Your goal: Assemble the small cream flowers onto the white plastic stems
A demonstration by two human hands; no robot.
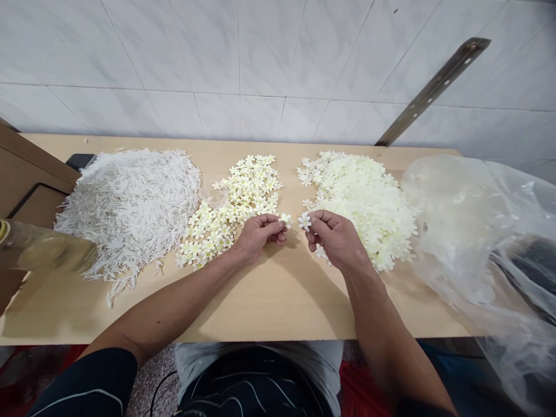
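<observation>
Between thumb and fingers, my left hand (262,234) pinches a small pale-yellow artificial flower (285,220). My right hand (332,231) is closed on a white petal piece (304,221) with a flat flower shape. The two pieces face each other a short gap apart, above the table's middle. Behind and left of my left hand lies a loose pile of yellow-centred flowers (249,188). A larger heap of pale flower pieces (360,191) spreads behind and right of my right hand.
A heap of thin white stem-like pieces (139,197) covers the table's left part. A clear bottle (52,249) lies at the left edge. A translucent plastic bag (469,231) drapes over the right end. Behind the table (278,313) stands a tiled wall with a slotted metal bracket (434,90).
</observation>
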